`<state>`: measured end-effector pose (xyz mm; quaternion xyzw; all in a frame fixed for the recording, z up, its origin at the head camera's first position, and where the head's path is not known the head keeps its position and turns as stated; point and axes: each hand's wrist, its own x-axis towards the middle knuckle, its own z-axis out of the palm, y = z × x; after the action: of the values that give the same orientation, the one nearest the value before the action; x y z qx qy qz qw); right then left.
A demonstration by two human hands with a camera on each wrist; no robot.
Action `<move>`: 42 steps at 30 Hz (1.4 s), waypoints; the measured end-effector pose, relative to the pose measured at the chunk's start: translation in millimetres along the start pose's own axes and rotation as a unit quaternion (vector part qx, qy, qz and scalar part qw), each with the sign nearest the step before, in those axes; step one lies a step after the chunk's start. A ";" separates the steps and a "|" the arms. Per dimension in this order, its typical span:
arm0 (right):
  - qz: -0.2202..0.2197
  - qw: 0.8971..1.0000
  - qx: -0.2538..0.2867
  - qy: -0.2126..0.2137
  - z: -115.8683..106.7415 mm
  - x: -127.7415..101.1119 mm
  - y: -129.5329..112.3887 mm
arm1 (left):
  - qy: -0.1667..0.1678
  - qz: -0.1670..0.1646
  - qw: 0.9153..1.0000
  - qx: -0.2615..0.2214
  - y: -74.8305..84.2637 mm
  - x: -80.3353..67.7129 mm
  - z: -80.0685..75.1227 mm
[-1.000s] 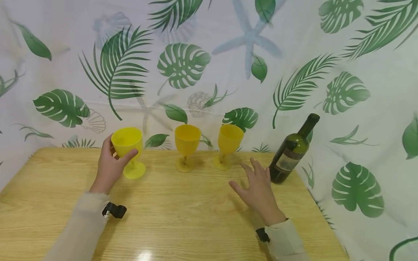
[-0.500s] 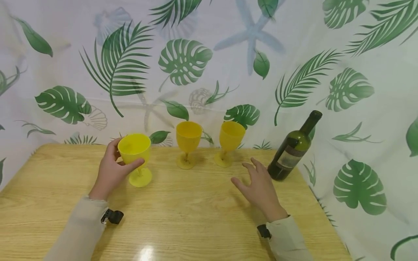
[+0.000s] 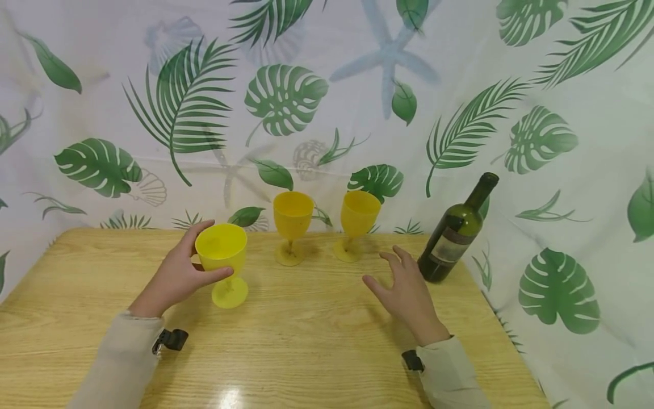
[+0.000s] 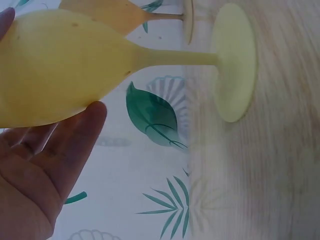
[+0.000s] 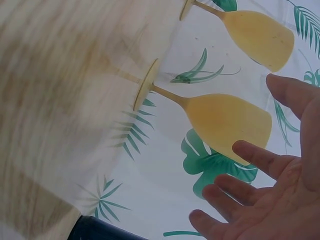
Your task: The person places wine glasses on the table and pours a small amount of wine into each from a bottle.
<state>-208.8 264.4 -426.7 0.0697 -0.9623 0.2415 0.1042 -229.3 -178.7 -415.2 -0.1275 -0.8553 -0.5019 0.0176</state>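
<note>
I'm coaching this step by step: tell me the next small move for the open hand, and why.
Probably reach the right hand to the wine bottle and grip it. That hand hovers open and empty beside the bottle, while the left hand holds a yellow goblet upright on the table.

three yellow goblets point(image 3: 222, 250) point(image 3: 293, 215) point(image 3: 360, 213), one green wine bottle point(image 3: 453, 236), one wooden table point(image 3: 306, 335) and two hands point(image 3: 176, 275) point(image 3: 409, 292).

We're looking at a staged setup, prob. a home-style demo corner: a wood-grain bench point(image 3: 317, 341) w/ a leaf-and-starfish print curtain point(image 3: 327, 102) hung from 9 to 3 o'clock, three yellow goblets point(image 3: 292, 215) at 12, a wine bottle point(image 3: 455, 233) at 2.
</note>
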 end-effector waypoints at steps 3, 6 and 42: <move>0.003 1.000 -0.001 0.000 0.0 0.7 0.6 | -0.022 0.008 1.000 -0.005 3.8 0.8 0.6; 0.001 1.000 0.000 0.003 0.8 1.6 1.5 | -0.038 0.011 0.999 -0.010 5.9 2.1 1.5; -0.012 0.939 0.163 0.301 -34.4 8.4 21.8 | -0.082 0.053 0.995 -0.028 10.2 0.9 8.4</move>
<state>-215.2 299.3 -404.9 0.0215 -0.8323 0.4039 0.3790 -226.9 -166.5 -410.5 -0.2137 -0.8315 -0.5119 -0.0294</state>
